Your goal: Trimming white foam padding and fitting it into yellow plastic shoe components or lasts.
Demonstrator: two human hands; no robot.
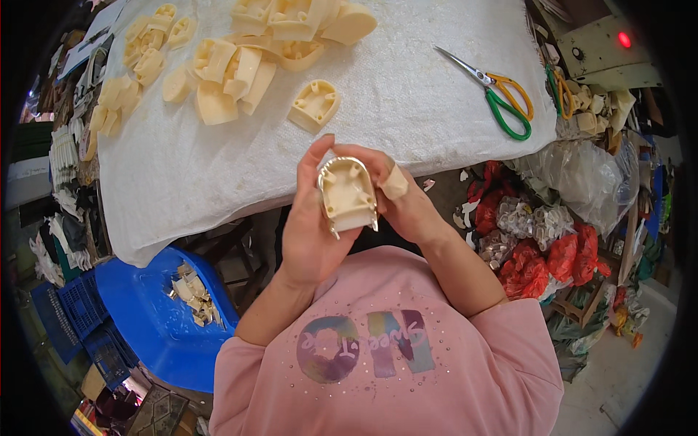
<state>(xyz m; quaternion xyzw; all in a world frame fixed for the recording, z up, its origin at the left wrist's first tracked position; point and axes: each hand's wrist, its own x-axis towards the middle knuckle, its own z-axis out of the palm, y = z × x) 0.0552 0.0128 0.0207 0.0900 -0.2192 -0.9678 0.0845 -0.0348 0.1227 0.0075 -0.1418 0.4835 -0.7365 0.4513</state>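
Cream heel piece (347, 196) with metal rim gripped between left hand (309, 232) and right hand (396, 196) fingers.

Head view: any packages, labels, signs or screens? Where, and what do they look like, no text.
No screens or signs.
Control box: top right beyond the table, beige metal, lit red lamp, dark knob.
Red plastic bags: floor right of the table, bulging, knotted.
Clear plastic bags: right edge of the table, crumpled, translucent.
Shirt print: person's pink top, multicoloured lettering.
Both hands, left hand and right hand, hold a cream moulded part; no label on it.
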